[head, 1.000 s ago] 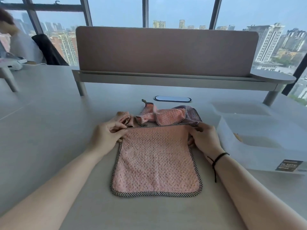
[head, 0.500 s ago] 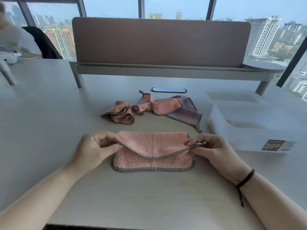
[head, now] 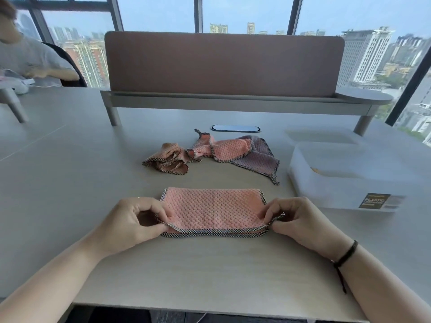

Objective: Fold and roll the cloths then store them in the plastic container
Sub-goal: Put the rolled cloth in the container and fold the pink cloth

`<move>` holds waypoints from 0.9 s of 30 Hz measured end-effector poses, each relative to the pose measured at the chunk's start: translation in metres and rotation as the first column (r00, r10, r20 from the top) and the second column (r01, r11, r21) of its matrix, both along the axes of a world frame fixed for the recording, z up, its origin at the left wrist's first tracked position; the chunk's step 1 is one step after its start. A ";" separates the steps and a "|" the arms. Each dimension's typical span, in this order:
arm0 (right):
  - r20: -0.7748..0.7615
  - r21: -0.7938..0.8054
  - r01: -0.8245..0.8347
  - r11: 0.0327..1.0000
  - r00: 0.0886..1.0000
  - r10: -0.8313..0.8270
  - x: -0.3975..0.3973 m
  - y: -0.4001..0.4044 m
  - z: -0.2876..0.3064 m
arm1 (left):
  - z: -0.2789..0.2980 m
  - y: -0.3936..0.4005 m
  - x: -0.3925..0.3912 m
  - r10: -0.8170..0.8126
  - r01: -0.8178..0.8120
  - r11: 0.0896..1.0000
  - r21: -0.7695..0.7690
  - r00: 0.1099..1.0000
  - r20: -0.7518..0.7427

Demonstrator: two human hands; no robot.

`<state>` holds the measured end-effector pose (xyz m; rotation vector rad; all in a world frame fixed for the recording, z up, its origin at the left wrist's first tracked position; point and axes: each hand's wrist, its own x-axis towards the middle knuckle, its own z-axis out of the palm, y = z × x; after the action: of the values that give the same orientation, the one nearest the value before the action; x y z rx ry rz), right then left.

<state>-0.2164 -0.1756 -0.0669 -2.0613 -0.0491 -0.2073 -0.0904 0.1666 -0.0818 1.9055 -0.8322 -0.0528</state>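
Observation:
A pink cloth (head: 213,207) with checked trim lies folded in half on the table in front of me. My left hand (head: 135,221) pinches its near left corner. My right hand (head: 300,220) pinches its near right corner, and both layers meet at the near edge. Behind it lie three crumpled cloths: a brownish one (head: 168,160), a pink one (head: 224,149) and a purple one (head: 256,159). The translucent plastic container (head: 345,183) stands open to the right, with something small and yellowish inside.
The container's lid (head: 321,136) lies behind it. A desk divider on a raised shelf (head: 224,99) crosses the back of the table, with an oval cable port (head: 235,128) before it. Another person (head: 28,59) sits at the far left. The table's near edge (head: 210,310) runs below my forearms.
The cloth lay flat; both hands drew its far edge toward me and laid it on the near edge, folding it in half. The camera has tilted slightly.

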 end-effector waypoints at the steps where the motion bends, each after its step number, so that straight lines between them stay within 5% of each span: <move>1: -0.001 -0.028 -0.005 1.000 1.000 0.005 0.000 0.000 0.000 | -0.001 0.000 0.000 -0.013 0.011 0.999 0.035 0.999 0.050; 7: 0.002 0.064 -0.040 0.997 0.999 0.040 0.000 -0.008 -0.003 | 0.005 0.000 0.002 -0.062 0.060 0.995 -0.082 0.998 -0.013; 10: 0.007 0.150 -0.020 0.988 1.000 0.019 -0.003 -0.011 0.001 | 0.010 0.000 0.013 0.074 -0.084 0.981 -0.174 0.996 -0.058; 13: 0.102 0.243 0.154 0.958 0.978 -0.183 0.000 -0.004 0.007 | 0.014 -0.007 0.031 0.258 -0.260 0.966 -0.006 0.954 0.151; 15: 0.209 0.102 0.344 0.933 0.910 -0.358 0.010 0.003 0.010 | 0.020 -0.021 0.038 0.164 -0.226 0.961 0.161 0.931 0.325; 17: 0.344 -0.210 0.471 0.857 0.856 -0.386 0.022 0.017 0.015 | 0.026 -0.039 0.039 -0.029 -0.112 0.930 0.350 0.927 0.375; 19: 0.343 -0.451 0.354 0.819 0.916 -0.208 0.033 0.041 0.023 | 0.024 -0.058 0.040 -0.214 -0.004 0.840 0.542 0.916 0.338; 22: 0.088 -0.660 0.032 0.751 0.995 0.036 0.049 0.082 0.020 | 0.012 -0.079 0.036 -0.347 0.033 0.673 0.739 0.896 0.276; 27: -0.147 -0.715 -0.094 0.692 0.989 -0.018 0.061 0.100 -0.009 | 0.002 -0.083 0.026 -0.255 -0.053 0.592 0.804 0.934 0.249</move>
<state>-0.1553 -0.0756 -0.0762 -2.8685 -0.0973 0.0019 -0.0644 0.0837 -0.0798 2.7841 -1.3109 -0.2075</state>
